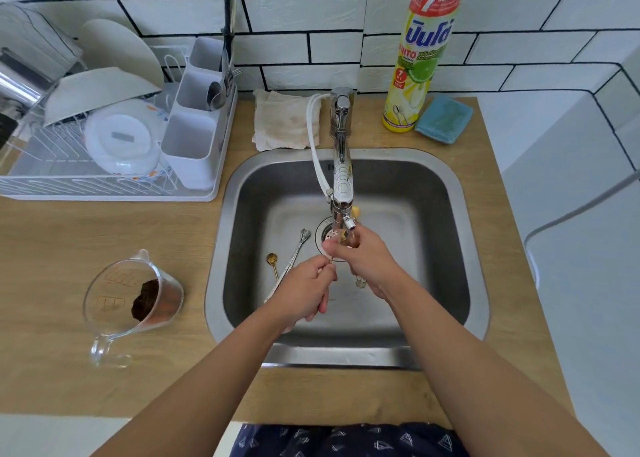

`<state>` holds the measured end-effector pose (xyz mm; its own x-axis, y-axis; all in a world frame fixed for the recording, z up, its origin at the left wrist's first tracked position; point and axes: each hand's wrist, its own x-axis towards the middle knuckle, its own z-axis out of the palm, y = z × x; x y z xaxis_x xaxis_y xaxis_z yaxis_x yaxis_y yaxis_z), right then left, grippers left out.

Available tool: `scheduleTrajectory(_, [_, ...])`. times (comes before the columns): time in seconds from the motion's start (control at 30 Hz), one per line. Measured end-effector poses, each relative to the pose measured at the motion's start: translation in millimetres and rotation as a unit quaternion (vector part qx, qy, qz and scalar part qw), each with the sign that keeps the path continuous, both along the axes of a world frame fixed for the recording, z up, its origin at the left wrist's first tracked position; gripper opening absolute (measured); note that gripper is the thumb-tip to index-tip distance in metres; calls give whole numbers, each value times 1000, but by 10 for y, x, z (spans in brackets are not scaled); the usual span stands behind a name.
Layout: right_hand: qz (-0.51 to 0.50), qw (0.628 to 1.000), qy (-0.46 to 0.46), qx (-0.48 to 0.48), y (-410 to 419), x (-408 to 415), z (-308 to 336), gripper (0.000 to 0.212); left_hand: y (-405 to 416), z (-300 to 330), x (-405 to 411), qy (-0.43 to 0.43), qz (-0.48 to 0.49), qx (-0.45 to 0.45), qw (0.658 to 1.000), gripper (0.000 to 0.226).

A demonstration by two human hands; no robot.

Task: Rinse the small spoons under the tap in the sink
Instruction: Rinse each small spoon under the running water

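Both hands, left hand (304, 292) and right hand (363, 259), grip a small spoon (330, 261) beneath the tap (342, 179).

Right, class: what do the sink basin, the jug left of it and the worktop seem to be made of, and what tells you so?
Sink basin: brushed stainless steel by the look, grey with soft dull reflections.
Jug: clear glass or hard plastic; you see through it to the dark brown contents, and red measuring marks show on its wall.
Worktop: pale wood or a wood-look laminate; faint grain lines, matt finish.

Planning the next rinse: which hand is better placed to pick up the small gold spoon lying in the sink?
Probably left: the left hand is right beside the small gold spoon; the right hand is under the tap.
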<state>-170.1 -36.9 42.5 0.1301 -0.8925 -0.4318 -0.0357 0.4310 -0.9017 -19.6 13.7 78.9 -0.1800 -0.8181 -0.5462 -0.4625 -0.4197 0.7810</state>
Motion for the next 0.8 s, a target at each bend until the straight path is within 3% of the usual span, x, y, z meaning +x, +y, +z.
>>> scheduleTrajectory(0.07, [-20, 1000, 23, 9, -44, -9, 13, 9, 30, 0, 25, -32, -19, -22, 999, 28])
scheduleTrajectory(0.17, [-28, 999, 45, 4, -42, 38, -16, 20, 18, 18, 54, -58, -25, -39, 997, 27])
scheduleTrajectory(0.27, [19, 998, 52, -10, 41, 51, -32, 11, -7, 35, 87, -76, -13, -39, 996, 26])
scheduleTrajectory(0.3, [34, 998, 58, -10, 51, 39, -72, 17, -7, 39, 104, -85, -12, -39, 996, 26])
scheduleTrajectory(0.4, [-7, 998, 54, -3, 26, 12, -36, 15, 38, 40, 126, -104, -29, -48, 993, 26])
scheduleTrajectory(0.47, [-31, 998, 54, -7, -9, 12, -33, 37, 63, 41, 121, -110, -33, -50, 992, 25])
scheduleTrajectory(0.5, [-32, 998, 62, -2, -8, 18, -38, 38, 56, 47, 121, -116, -34, -50, 991, 25])
scheduleTrajectory(0.7, [48, 995, 92, 0, 87, 35, -42, 29, -7, 72, 122, -177, -72, -59, 980, 25])
scheduleTrajectory(0.8, [-27, 995, 89, 17, 22, 27, -15, 30, 2, 66, 104, -188, -94, -69, 975, 27])
